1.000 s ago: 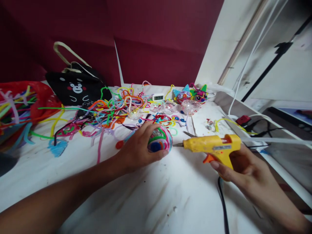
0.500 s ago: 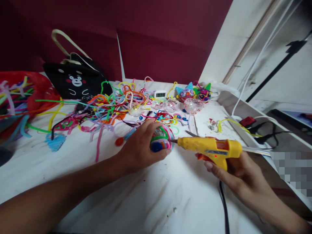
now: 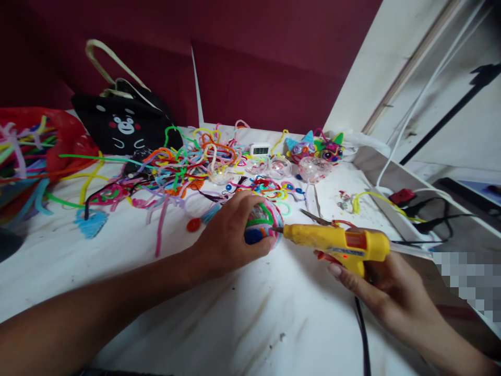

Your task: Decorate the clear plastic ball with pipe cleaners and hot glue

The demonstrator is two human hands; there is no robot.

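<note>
My left hand [image 3: 229,235] is wrapped round a colourful ball covered in coiled pipe cleaners [image 3: 264,222], holding it on the white table [image 3: 219,324]. My right hand [image 3: 376,290] grips a yellow glue gun [image 3: 338,243] by its handle, a finger on the orange trigger. The gun's nozzle touches the right side of the ball. A black cord [image 3: 362,334] runs from the gun toward me.
A tangle of loose pipe cleaners [image 3: 176,167] covers the table's middle and left. Behind it stand a black bear bag [image 3: 123,125], a small digital clock [image 3: 260,150], clear plastic balls [image 3: 311,169], two finished colourful figures [image 3: 315,149] and scissors [image 3: 313,216]. A red bag [image 3: 58,141] lies at left.
My right hand has brought the glue gun leftward until its nozzle meets the ball. My left hand has kept its hold on the ball.
</note>
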